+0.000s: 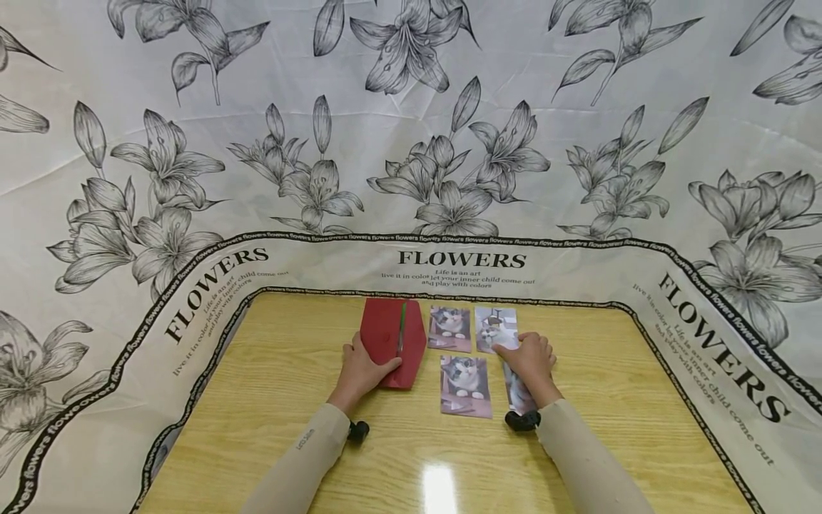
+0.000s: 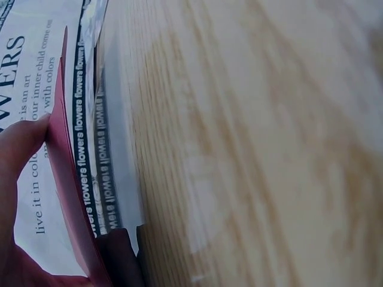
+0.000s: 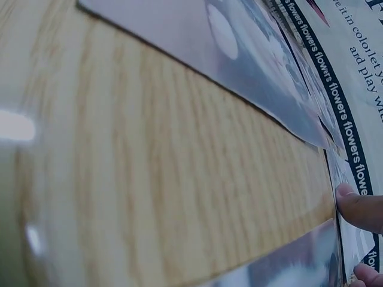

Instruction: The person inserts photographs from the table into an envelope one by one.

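Observation:
My left hand point(image 1: 362, 371) grips a red envelope point(image 1: 382, 335) by its lower part, thumb across the front and fingers at the left edge. A thin green strip point(image 1: 403, 318) shows along its flap. The left wrist view has the envelope point(image 2: 69, 185) edge-on between thumb and finger. On the right, my right hand point(image 1: 531, 360) holds the near edge of the upper right cat photo card point(image 1: 494, 323), thumb on its face, other fingers curled at its right side. Below, another photo card point(image 1: 517, 396) is partly hidden by this hand.
Two more cat photo cards, an upper one point(image 1: 449, 328) and a lower one point(image 1: 465, 385), lie left of the right hand's cards. They rest on a wood-grain table point(image 1: 282, 385). A flower-printed cloth point(image 1: 462, 250) hangs around the table's back and sides.

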`<control>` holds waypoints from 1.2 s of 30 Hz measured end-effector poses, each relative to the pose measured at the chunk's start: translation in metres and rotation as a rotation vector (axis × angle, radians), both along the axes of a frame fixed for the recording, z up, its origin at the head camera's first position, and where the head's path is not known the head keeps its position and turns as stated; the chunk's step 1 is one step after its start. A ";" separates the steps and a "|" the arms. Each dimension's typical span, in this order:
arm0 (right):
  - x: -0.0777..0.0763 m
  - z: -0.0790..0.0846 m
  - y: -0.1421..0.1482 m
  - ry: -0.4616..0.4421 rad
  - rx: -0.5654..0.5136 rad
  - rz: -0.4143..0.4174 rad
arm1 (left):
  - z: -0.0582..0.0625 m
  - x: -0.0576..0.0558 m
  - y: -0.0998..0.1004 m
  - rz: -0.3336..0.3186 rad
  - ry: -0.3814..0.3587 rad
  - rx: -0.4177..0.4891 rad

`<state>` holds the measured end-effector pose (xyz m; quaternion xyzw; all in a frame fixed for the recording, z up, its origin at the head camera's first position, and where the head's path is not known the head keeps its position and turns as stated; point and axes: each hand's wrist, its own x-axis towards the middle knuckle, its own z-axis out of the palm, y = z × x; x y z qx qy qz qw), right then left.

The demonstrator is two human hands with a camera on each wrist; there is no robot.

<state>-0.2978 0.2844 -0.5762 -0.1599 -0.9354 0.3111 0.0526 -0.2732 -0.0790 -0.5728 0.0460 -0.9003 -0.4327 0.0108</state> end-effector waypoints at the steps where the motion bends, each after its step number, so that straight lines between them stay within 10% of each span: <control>1: 0.000 0.000 -0.001 0.000 -0.004 -0.004 | 0.000 0.000 0.000 0.000 -0.001 0.002; 36: -0.010 0.013 0.019 -0.009 -0.251 0.016 | 0.003 0.002 0.000 -0.003 0.002 -0.011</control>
